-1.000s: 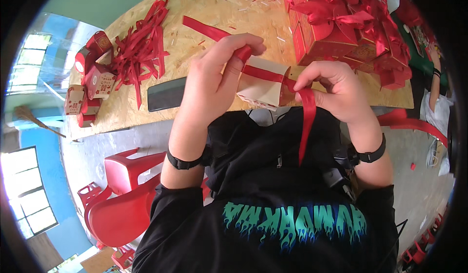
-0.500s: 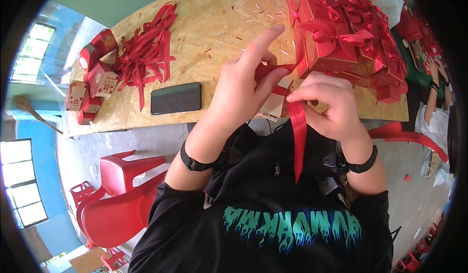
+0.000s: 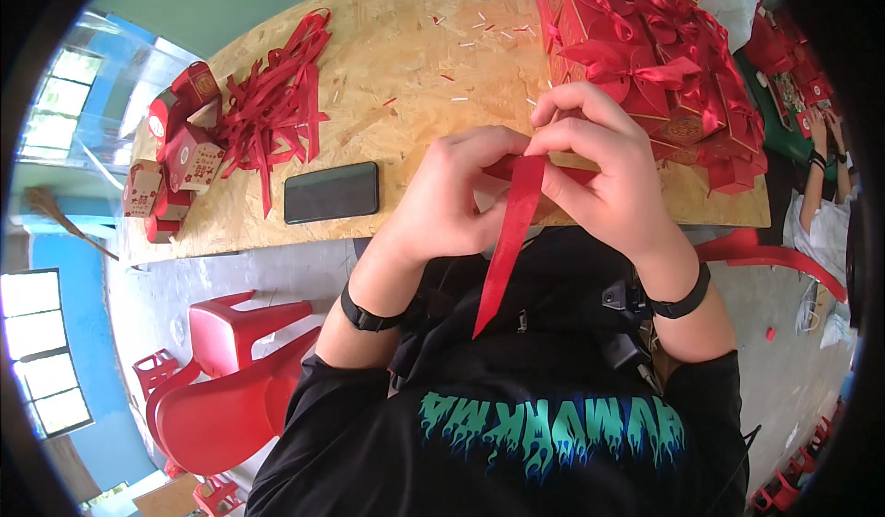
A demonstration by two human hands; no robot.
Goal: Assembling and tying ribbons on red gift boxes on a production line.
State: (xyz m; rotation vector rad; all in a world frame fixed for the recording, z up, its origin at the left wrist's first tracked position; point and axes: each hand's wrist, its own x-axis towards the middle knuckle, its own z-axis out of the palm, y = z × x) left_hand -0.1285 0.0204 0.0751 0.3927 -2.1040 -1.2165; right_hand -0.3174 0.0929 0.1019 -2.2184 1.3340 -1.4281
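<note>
A red ribbon (image 3: 513,240) hangs down between my hands, its free end slanting toward my shirt. My left hand (image 3: 461,190) is closed on the ribbon's upper part, thumb and fingers pinched near the fold. My right hand (image 3: 604,162) meets it there, thumb and fingertips also pinching the ribbon. The fingers of the two hands touch or nearly touch just past the table's near edge. Behind them, whatever the ribbon goes around is mostly hidden. Close by on the right stand red gift boxes (image 3: 678,130) topped with red bows.
A black phone (image 3: 332,192) lies left of my hands. Farther left are a heap of loose red ribbons (image 3: 277,102) and small red-and-cream boxes (image 3: 195,157). Paper scraps (image 3: 484,28) dot the wooden table (image 3: 387,65). Red chairs (image 3: 221,406) stand at lower left; another person's hands (image 3: 820,134) show far right.
Both hands have come together. My left index finger, raised before, is now bent in. My right hand has turned up, and the hanging ribbon end has swung left.
</note>
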